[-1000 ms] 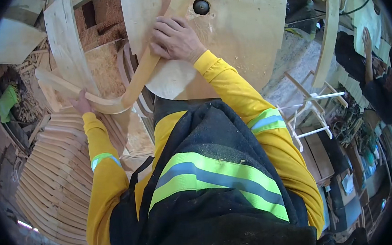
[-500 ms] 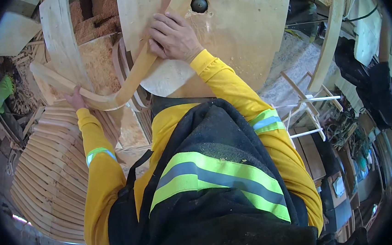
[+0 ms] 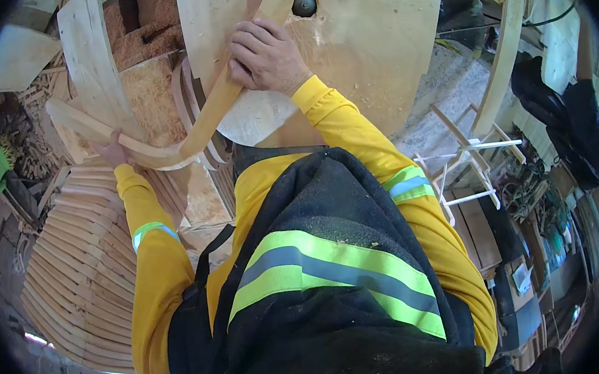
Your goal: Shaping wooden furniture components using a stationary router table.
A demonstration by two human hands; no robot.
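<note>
Both my hands are on one long, bent wooden piece (image 3: 203, 124), pale and smooth, with an elbow-like curve near my body. My left hand (image 3: 112, 151) grips its left arm, thumb showing on top and the other fingers mostly hidden. Fingers bent over the upper stretch, my right hand (image 3: 267, 56) holds it against the wooden work table (image 3: 374, 61). Just right of the piece's far part, a dark rounded machine part (image 3: 305, 4) sits in a round hole in the table top. Whether the piece touches that part cannot be seen.
A large stack of curved wooden slats (image 3: 81, 267) stands at my left. Beyond it lie reddish sawdust (image 3: 160, 22) and an upright pale board (image 3: 96, 62). On the right are a white-and-wood frame (image 3: 469, 152) and a long curved plank (image 3: 504, 58). Shavings dot the table.
The whole view has shifted slightly. My hands and the bent piece keep nearly the same places on the table.
</note>
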